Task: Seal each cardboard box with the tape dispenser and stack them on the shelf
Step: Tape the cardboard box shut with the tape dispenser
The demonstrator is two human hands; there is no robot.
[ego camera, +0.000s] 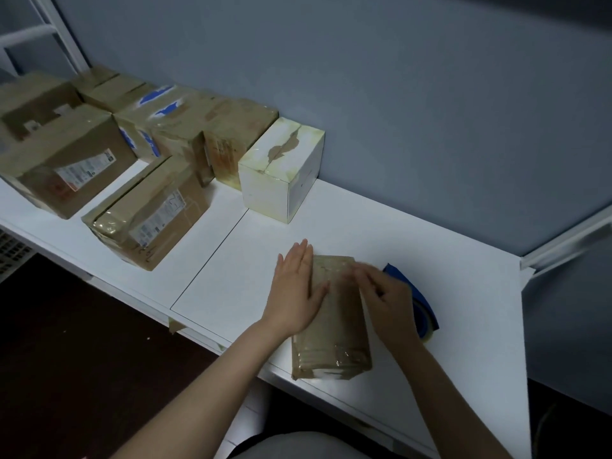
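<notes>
Across the whole width, far left to near right: white shelf top (430, 246), set against a grey-blue wall (397, 94). On its far left, a huddle of brown cardboard boxes (66, 150), taped and labelled, pressed close together; nearest of them, one long labelled box (149, 213), lying askew toward the front edge. Just right of that huddle, against the wall, a white box (281, 173) with torn tape along its top seam. Near the front edge, well apart from the rest, the small cardboard box (334, 332), lying flat, wrapped in glossy brown tape. Just beside its right side, partly hidden behind the right wrist, the blue tape dispenser (422, 298). Flat on the left half of the box top, the left hand (294, 293), fingers straight and together, pressing down. Over the right half, the right hand (385, 299), blurred, fingers bent, tips at the top face; cannot tell whether pinching anything.
</notes>
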